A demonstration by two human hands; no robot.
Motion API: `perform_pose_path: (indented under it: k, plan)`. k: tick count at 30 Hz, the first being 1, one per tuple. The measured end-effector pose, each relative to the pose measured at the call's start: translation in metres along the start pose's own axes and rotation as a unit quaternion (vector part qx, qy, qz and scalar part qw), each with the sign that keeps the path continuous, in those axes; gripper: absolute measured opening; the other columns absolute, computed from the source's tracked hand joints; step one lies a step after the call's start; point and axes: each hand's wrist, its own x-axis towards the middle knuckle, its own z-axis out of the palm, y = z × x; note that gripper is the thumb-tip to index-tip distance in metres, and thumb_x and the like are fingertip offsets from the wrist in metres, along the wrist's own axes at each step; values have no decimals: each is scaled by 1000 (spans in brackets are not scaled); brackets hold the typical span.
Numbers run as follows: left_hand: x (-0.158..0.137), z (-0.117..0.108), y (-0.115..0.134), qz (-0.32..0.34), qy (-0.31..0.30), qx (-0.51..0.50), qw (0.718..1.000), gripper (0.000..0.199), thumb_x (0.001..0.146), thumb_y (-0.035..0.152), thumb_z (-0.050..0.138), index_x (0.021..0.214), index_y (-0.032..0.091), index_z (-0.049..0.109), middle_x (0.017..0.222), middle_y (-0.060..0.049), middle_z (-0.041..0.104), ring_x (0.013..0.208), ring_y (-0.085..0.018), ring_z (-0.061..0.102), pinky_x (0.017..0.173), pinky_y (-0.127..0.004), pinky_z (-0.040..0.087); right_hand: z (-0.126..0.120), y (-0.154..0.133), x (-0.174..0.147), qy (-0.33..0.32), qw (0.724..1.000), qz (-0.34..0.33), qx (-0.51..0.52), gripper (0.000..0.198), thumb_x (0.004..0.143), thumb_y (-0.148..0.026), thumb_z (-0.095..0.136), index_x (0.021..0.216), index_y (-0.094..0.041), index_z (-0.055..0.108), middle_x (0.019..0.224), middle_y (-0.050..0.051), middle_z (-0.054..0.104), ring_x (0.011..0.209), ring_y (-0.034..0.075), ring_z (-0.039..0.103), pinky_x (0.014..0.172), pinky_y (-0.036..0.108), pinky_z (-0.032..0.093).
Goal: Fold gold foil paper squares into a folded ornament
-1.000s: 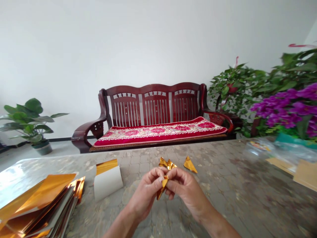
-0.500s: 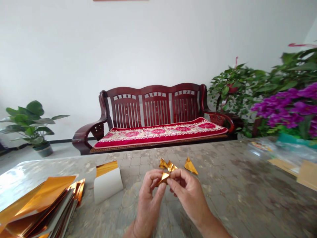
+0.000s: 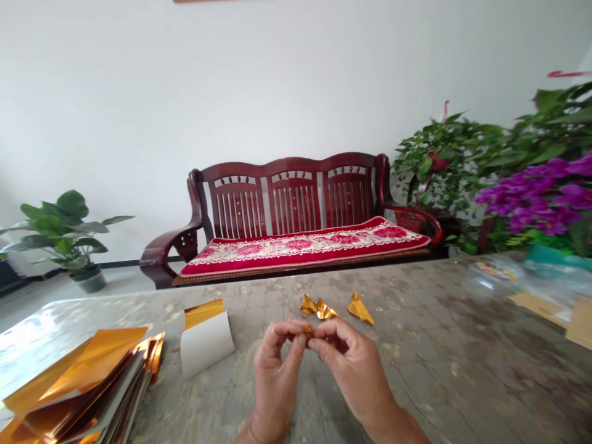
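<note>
Between the fingertips of both hands is a small folded piece of gold foil paper (image 3: 308, 332), mostly covered by the fingers. My left hand (image 3: 280, 370) pinches its left end with thumb and forefinger. On the other end, my right hand (image 3: 354, 364) has a like pinch, its remaining fingers curled in. Just beyond the fingers lie crumpled folded gold pieces (image 3: 319, 307), and to their right rests a separate gold folded triangle (image 3: 361, 308). Left of my hands is a curled sheet of gold paper (image 3: 207, 342) with its pale back up.
A stack of gold foil sheets (image 3: 87, 388) covers the table's left side. Plastic packaging (image 3: 494, 274) and brown cardboard (image 3: 580, 324) lie at the right, near purple flowers (image 3: 536, 194). Behind the patterned table (image 3: 439, 364) stands a wooden bench (image 3: 296, 197) with a red cover.
Both hands have closed in on the foil piece, whose bright face no longer shows as much. The view has shifted slightly; the table's other items lie as before.
</note>
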Motion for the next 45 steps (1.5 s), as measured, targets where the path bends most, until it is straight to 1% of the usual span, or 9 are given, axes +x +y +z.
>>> perform_pose_path:
  k: [6, 11, 14, 21, 27, 33, 38, 41, 45]
  plan:
    - [2, 2, 6, -36, 2, -6, 999, 14, 88, 32, 65, 87, 19, 64, 94, -5, 71, 92, -19, 66, 84, -29, 52, 1, -1, 0, -11, 999, 5, 40, 12, 79, -31, 68, 76, -19, 71, 69, 0, 69, 65, 15, 62, 61, 23, 48]
    - [4, 1, 6, -3, 11, 24, 1000, 12, 86, 30, 67, 83, 19, 64, 85, -1, 65, 85, -15, 61, 79, -24, 49, 2, 1, 1, 10, 1000, -7, 26, 13, 78, -31, 69, 74, -19, 70, 68, 0, 67, 60, 13, 58, 56, 21, 46]
    - [3, 0, 6, -16, 8, 32, 999, 13, 86, 31, 66, 83, 19, 63, 79, 1, 61, 76, -13, 58, 72, -22, 48, 1, 2, 0, 13, 999, -7, 35, 12, 79, -31, 69, 74, -19, 70, 66, -1, 66, 57, 12, 56, 53, 21, 45]
    - [2, 1, 11, -52, -9, 22, 998, 20, 88, 38, 63, 85, 18, 64, 79, -1, 66, 76, -16, 61, 72, -24, 49, 1, 3, -1, 14, 999, -18, 26, 16, 76, -29, 72, 64, -19, 68, 60, -2, 63, 54, 12, 55, 52, 20, 43]
    - [4, 3, 14, -7, -26, -10, 1000, 17, 89, 33, 62, 81, 19, 63, 88, -3, 66, 91, -18, 61, 83, -26, 49, -2, 3, -1, 25, 999, -34, 1, 16, 76, -30, 73, 64, -20, 69, 61, -1, 65, 55, 12, 56, 53, 21, 43]
    - [1, 1, 10, 29, -42, 42, 998, 15, 94, 29, 57, 85, 20, 64, 92, -3, 67, 99, -18, 61, 92, -29, 46, -4, -1, -1, 26, 999, -24, 10, 14, 74, -29, 74, 63, -20, 71, 56, -3, 62, 51, 12, 53, 52, 22, 43]
    - [1, 0, 9, 66, -32, 102, 992, 13, 94, 25, 56, 86, 22, 67, 93, -2, 67, 96, -17, 62, 88, -27, 48, -4, -3, -1, 26, 999, -19, 26, 14, 72, -29, 75, 62, -21, 72, 53, -3, 61, 49, 11, 52, 51, 21, 43]
    - [4, -1, 12, 120, -10, 142, 982, 8, 89, 22, 63, 84, 23, 69, 91, -1, 64, 91, -15, 62, 82, -25, 49, -3, -2, -1, 20, 999, -6, 38, 14, 72, -31, 76, 63, -20, 73, 54, -3, 61, 50, 11, 53, 50, 21, 43]
    - [7, -1, 18, 197, 23, 193, 961, 7, 83, 18, 71, 81, 24, 71, 80, 1, 59, 77, -14, 59, 72, -23, 48, -2, -1, -1, 26, 999, -7, 28, 18, 74, -35, 76, 66, -20, 74, 55, -3, 61, 50, 11, 52, 49, 20, 42]
